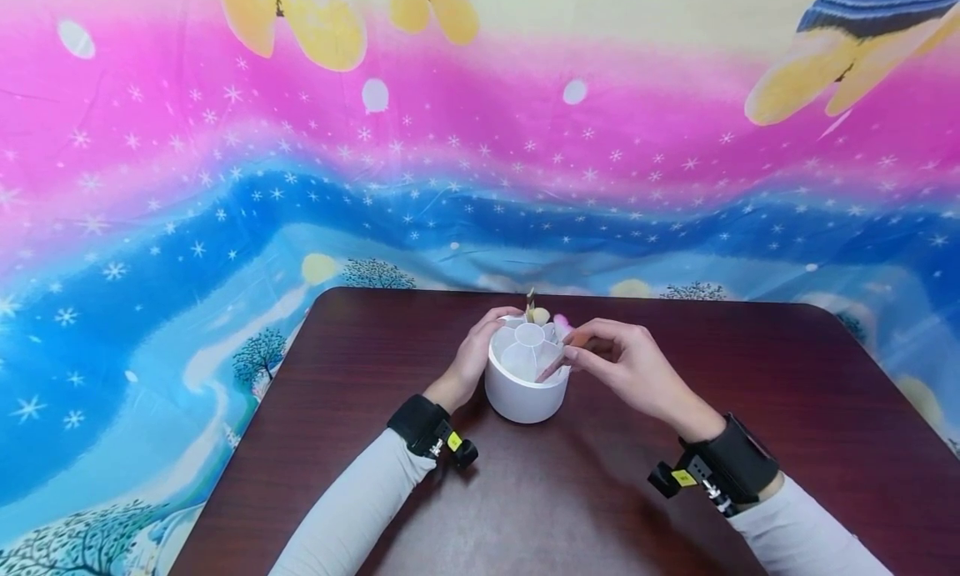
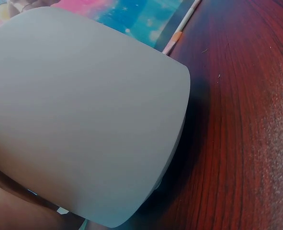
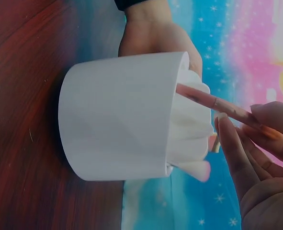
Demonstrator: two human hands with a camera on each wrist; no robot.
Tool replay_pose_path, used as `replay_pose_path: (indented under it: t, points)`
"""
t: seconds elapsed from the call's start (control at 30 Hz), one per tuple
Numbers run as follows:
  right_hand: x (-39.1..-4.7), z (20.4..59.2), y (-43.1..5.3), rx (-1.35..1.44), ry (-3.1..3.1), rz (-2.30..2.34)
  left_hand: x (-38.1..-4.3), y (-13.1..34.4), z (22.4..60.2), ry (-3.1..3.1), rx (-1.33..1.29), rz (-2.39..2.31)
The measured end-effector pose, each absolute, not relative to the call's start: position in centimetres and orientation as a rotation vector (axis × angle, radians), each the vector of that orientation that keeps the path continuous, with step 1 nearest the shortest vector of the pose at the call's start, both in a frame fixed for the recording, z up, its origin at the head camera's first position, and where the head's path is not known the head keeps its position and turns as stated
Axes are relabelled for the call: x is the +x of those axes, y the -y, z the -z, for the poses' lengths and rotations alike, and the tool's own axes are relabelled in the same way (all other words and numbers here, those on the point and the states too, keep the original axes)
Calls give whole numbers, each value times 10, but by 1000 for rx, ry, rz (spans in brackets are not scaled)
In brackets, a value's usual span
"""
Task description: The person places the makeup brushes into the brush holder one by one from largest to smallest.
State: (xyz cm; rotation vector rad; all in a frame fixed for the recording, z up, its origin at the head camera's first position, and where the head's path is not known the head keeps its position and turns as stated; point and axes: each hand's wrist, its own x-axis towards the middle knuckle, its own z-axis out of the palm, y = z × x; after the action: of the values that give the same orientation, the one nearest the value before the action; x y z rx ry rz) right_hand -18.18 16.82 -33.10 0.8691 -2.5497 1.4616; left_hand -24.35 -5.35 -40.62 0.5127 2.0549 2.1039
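A slim pinkish stick (image 3: 198,97) slants, in the head view, from 2 o'clock to 8, lower end in the mouth of a white holder (image 1: 525,403) on the counter (image 1: 367,351). Right hand (image 1: 630,363): fingers pinching its upper end. Left hand (image 1: 472,353): fingers curled round the holder at 10 o'clock.

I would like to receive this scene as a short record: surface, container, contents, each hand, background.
Surface: dark reddish table
Container: white round holder, upright, with compartments
Contents: pink-tipped brush at the far side; other items hard to identify
Left hand: holds the holder's left side
Right hand: pinches a slim stick, its lower end inside the rim
Background: snowflake-printed cloth
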Motion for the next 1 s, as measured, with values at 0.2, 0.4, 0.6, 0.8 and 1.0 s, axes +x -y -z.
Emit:
replay_pose_path:
  t: [0.2,0.4,0.6,0.8,1.0]
  points:
    - [-183,331,-173,823,2554,-1435,-243,53,409,-2064,500,-2105]
    - [-184,332,-175,814,2540,-1397,-250,53,418,-2043,500,-2118]
    - [-185,332,-177,809,2539,-1325,-260,51,434,-2017,465,-2147]
    - [-185,329,-180,760,2556,-1320,-263,49,437,-2023,461,-2170]
    - [-194,336,-197,690,2571,-1278,-264,50,436,-2045,452,-2136]
